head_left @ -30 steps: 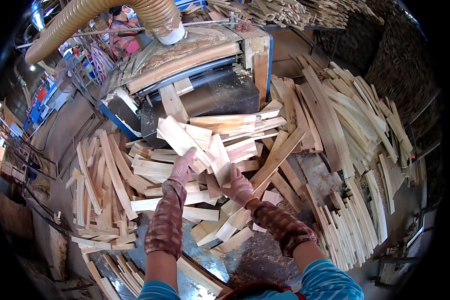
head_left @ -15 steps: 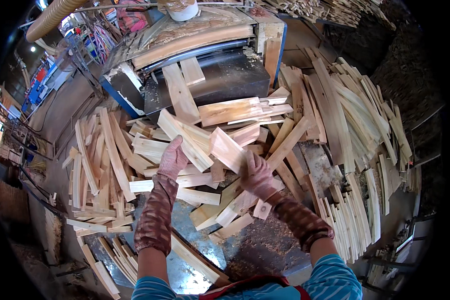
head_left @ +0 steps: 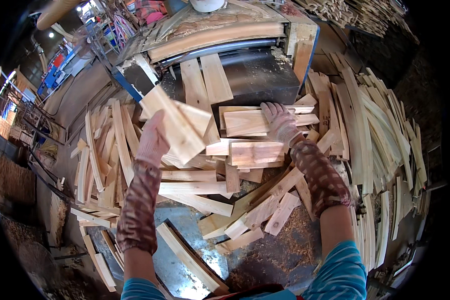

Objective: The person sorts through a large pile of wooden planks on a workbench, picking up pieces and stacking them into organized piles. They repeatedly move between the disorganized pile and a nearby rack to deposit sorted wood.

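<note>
My left hand (head_left: pixel 154 140), in a light glove, is closed on a flat wooden board (head_left: pixel 172 122) raised and tilted above the pile. Another pale board partly shows behind it. My right hand (head_left: pixel 281 122), gloved too, is farther off to the right. Its fingers curl over the right end of a wooden plank (head_left: pixel 245 123) lying on other pieces; its thumb is hard to see. Just nearer lies a short wooden block (head_left: pixel 257 153). Beyond my hands, two narrow boards, a left one (head_left: pixel 195 85) and a right one (head_left: pixel 216 77), stick out from under the roller of a planer-like machine (head_left: pixel 217 41).
Loose boards heap to the left (head_left: pixel 102 150), and long curved strips (head_left: pixel 385 125) are stacked on the right. Sawdust covers part of the metal table (head_left: pixel 280 250) near me. A curved strip (head_left: pixel 192 257) lies at its front. A duct hose (head_left: pixel 57 12) hangs at the upper left.
The short board my right hand held is out of it, and that hand has moved away from me onto another plank. The left hand's board has turned. The machine's right board sticks out farther.
</note>
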The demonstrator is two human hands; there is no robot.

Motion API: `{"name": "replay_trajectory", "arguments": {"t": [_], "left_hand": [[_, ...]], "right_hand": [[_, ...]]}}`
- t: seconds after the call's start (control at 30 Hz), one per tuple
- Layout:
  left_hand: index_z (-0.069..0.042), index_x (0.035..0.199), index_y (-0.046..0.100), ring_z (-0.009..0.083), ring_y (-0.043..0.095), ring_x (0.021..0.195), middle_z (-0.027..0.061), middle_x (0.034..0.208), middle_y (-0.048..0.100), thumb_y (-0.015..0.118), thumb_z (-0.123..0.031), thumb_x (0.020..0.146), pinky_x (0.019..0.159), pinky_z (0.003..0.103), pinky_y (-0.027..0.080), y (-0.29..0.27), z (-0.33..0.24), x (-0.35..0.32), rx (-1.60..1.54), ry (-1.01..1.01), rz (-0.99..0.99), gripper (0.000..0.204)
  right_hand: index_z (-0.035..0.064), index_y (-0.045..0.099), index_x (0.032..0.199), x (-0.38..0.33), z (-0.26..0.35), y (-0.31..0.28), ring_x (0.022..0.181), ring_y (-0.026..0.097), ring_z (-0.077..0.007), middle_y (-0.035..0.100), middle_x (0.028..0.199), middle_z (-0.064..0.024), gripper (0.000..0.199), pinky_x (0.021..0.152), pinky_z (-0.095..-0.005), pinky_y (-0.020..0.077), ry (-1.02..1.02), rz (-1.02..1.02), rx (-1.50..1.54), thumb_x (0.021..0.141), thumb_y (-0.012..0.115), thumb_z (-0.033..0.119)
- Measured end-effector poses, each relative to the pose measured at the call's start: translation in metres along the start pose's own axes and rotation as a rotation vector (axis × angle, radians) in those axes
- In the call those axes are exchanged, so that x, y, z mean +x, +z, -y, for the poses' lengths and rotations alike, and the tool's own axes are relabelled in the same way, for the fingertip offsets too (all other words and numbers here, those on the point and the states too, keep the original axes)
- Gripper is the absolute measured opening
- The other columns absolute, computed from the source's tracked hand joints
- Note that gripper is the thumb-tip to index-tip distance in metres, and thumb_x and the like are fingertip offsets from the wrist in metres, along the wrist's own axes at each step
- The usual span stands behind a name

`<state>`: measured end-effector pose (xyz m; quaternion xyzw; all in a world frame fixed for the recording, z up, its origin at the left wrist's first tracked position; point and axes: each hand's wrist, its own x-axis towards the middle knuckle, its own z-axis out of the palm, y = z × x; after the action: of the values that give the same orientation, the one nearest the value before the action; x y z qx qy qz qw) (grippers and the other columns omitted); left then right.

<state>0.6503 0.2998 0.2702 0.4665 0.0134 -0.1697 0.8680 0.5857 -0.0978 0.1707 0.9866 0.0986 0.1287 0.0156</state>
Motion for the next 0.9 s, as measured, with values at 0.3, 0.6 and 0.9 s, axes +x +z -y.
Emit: {"name": "replay_trajectory", "arguments": {"t": [0.3, 0.6, 0.9], "left_hand": [[-0.004, 0.124, 0.062, 0.0282, 0.067, 0.108, 0.0099, 0.112, 0.07, 0.076, -0.018, 0.087, 0.092, 0.044, 0.058, 0.015, 0.066, 0.021, -0.02, -0.165, -0.111, 0.042], [0.001, 0.142, 0.041, 0.0292, 0.066, 0.11, 0.0165, 0.122, 0.063, 0.075, -0.008, 0.085, 0.091, 0.038, 0.06, -0.038, 0.124, -0.151, 0.213, -0.088, -0.211, 0.067], [-0.003, 0.134, 0.053, 0.0254, 0.062, 0.115, 0.0112, 0.125, 0.063, 0.075, -0.03, 0.089, 0.098, 0.042, 0.055, -0.047, 0.203, -0.207, -0.283, -0.216, -0.167, 0.056]], "right_hand": [[0.0012, 0.028, 0.152, -0.022, 0.028, -0.046, 0.125, 0.053, -0.0372, 0.052, 0.137, -0.0231, 0.091, 0.106, -0.044, 0.0428, 0.165, 0.437, 0.033, 0.078, 0.071, 0.031], [0.0066, 0.029, 0.153, -0.154, 0.107, -0.091, 0.109, 0.062, -0.0347, 0.058, 0.125, -0.0204, 0.096, 0.092, -0.0418, 0.0562, 0.27, 0.46, 0.629, 0.078, 0.077, 0.041], [-0.0026, 0.026, 0.153, -0.084, 0.239, -0.132, 0.101, 0.067, -0.0391, 0.038, 0.148, -0.033, 0.1, 0.09, -0.0457, 0.0543, -0.213, 0.706, 0.378, 0.088, 0.058, 0.065]]}}
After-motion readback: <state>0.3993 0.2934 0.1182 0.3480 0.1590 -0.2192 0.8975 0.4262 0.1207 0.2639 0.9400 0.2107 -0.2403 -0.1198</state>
